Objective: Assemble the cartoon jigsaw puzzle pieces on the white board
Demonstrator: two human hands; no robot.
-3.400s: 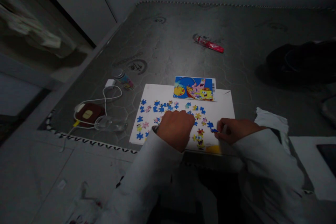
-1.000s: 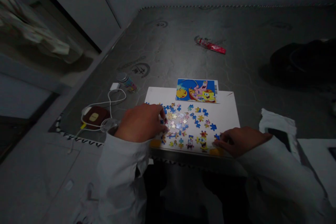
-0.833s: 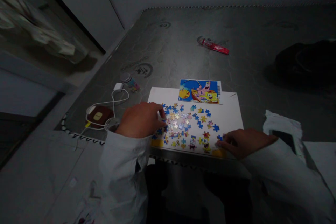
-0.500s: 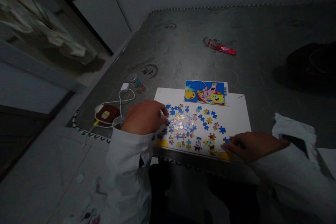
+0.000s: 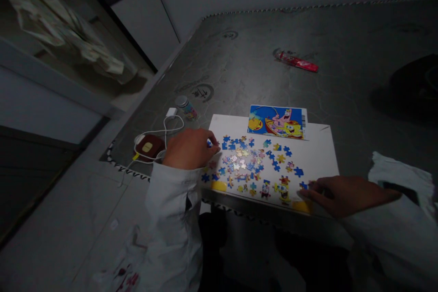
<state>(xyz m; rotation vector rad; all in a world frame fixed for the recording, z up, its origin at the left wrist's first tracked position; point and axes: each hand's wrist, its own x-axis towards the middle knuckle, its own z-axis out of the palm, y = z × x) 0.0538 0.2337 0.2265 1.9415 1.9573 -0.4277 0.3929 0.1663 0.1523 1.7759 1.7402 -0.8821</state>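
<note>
Loose jigsaw puzzle pieces [image 5: 242,153] in blue, yellow and pink lie spread over a white board [image 5: 313,146]. My left hand [image 5: 191,148] hovers at the board's left edge, thumb and index finger curved apart beside several blue pieces. Whether its fingertips touch a piece is hard to see. At the board's lower right corner rests my right hand [image 5: 337,194], fingers bent and thumb stretched out near blue pieces and a yellow patch [image 5: 303,206]. No piece shows in its fingers. Along the board's back edge lies a cartoon picture card [image 5: 277,122]. Larger character pieces [image 5: 283,190] sit near the front edge.
Left of the board stand a small lidded jar [image 5: 187,108] and a brown box [image 5: 148,147] wrapped in a white cable [image 5: 166,130]. Farther back lies a red wrapper [image 5: 297,61]. A dark object [image 5: 415,77] is at right, with crumpled white paper [image 5: 397,171] nearer me.
The view has shifted, so the board appears farther right. My left hand has moved slightly left relative to the board, baring pieces by its edge. The right hand stays at its corner.
</note>
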